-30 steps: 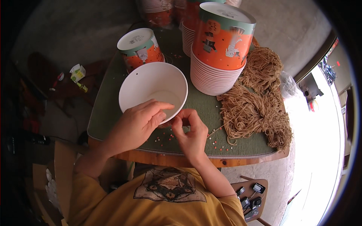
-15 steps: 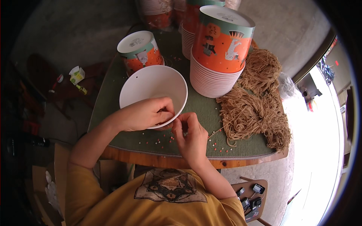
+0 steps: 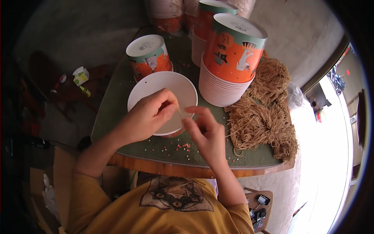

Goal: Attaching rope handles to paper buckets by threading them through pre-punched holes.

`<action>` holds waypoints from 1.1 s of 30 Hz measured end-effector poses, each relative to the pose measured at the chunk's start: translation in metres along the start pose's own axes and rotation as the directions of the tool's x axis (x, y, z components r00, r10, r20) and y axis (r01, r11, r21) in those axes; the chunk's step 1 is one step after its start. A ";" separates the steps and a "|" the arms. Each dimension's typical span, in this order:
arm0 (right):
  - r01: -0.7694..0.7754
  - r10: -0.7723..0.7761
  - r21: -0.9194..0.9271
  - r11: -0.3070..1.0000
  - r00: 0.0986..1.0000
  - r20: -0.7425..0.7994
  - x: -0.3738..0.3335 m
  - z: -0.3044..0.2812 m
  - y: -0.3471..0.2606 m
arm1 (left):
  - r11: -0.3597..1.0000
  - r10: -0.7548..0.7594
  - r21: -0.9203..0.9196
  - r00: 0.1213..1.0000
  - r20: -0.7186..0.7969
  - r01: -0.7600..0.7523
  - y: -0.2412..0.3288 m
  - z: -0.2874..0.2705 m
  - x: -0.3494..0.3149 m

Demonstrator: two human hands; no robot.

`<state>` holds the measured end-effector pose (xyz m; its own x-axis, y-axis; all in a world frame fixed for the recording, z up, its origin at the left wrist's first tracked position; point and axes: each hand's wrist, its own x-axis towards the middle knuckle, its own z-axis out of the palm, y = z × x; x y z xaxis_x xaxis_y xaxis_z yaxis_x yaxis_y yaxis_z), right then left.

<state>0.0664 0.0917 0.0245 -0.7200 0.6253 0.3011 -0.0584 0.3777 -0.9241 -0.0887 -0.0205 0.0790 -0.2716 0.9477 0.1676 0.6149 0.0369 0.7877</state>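
Left hand (image 3: 146, 115) has lifted, pinching cord (image 3: 180, 114) above the bucket (image 3: 165, 82).

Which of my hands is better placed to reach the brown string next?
Probably your right hand: it's nearer the brown string, off to its right. Your left hand is over the open tub.

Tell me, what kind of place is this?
Maybe a small workshop, perhaps in somebody's home: a green-topped table holds a tall stack of upside-down paper buckets, bundles of tan cord and scattered little red and white dots.
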 end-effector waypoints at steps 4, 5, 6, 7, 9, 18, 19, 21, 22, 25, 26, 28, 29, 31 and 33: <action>-0.117 0.091 0.226 0.967 0.988 0.122 0.005 0.009 0.010 | 0.926 -0.084 -0.362 0.994 0.068 0.103 -0.001 0.011 -0.004; -0.188 0.141 0.386 0.903 0.979 0.147 0.006 0.009 0.010 | 0.904 -0.104 -0.403 0.988 0.118 0.143 0.000 0.012 -0.006; -0.186 0.137 0.384 0.904 0.979 0.151 0.007 0.010 0.007 | 0.904 -0.104 -0.403 0.988 0.112 0.140 -0.001 0.012 -0.006; -0.220 0.167 0.405 0.887 0.973 0.161 0.007 0.010 0.004 | 0.862 -0.121 -0.477 0.983 0.137 0.172 -0.004 0.015 -0.006; -0.251 0.195 0.421 0.872 0.965 0.173 0.008 0.008 -0.003 | 0.811 -0.131 -0.550 0.978 0.161 0.199 -0.004 0.016 -0.004; -0.266 0.193 0.467 0.843 0.961 0.198 0.022 -0.014 -0.015 | 0.785 -0.146 -0.580 0.976 0.164 0.215 -0.015 0.021 0.001; -0.266 0.193 0.465 0.845 0.961 0.198 0.022 -0.013 -0.019 | 0.785 -0.144 -0.582 0.976 0.163 0.213 -0.014 0.020 0.002; -0.241 0.141 0.459 0.855 0.960 0.241 0.022 -0.011 -0.027 | 0.770 -0.146 -0.612 0.984 0.107 0.181 -0.009 0.017 0.003; -0.252 0.101 0.463 0.850 0.940 0.326 0.022 -0.012 -0.032 | 0.769 -0.145 -0.614 0.984 0.104 0.178 -0.014 0.017 0.004; -0.223 -0.011 0.418 0.881 0.872 0.489 0.026 -0.008 -0.041 | 0.735 -0.076 -0.669 0.993 0.086 0.114 -0.027 0.017 0.006; -0.223 -0.009 0.416 0.882 0.873 0.488 0.031 -0.009 -0.045 | 0.711 -0.043 -0.689 0.986 0.161 0.143 -0.027 0.016 0.007; -0.181 -0.051 0.331 0.926 0.810 0.584 0.045 -0.010 -0.057 | 0.688 -0.011 -0.705 0.973 0.230 0.174 -0.025 0.015 0.007; -0.209 -0.056 0.368 0.906 0.803 0.594 0.051 -0.011 -0.057 | 0.673 0.032 -0.730 0.981 0.189 0.118 -0.021 0.017 0.007; -0.191 -0.053 0.397 0.898 0.848 0.528 0.063 -0.015 -0.053 | 0.777 -0.062 -0.615 0.989 0.134 0.132 -0.018 0.020 0.007; -0.220 0.005 0.391 0.894 0.877 0.481 0.074 -0.024 -0.041 | 0.807 -0.003 -0.580 0.983 0.182 0.110 -0.018 0.017 0.015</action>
<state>0.0323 0.1390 0.0900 -0.9640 0.2219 0.1461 -0.1645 -0.0667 -0.9841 -0.0911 -0.0016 0.0568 -0.1343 0.9894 0.0546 0.0373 -0.0500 0.9981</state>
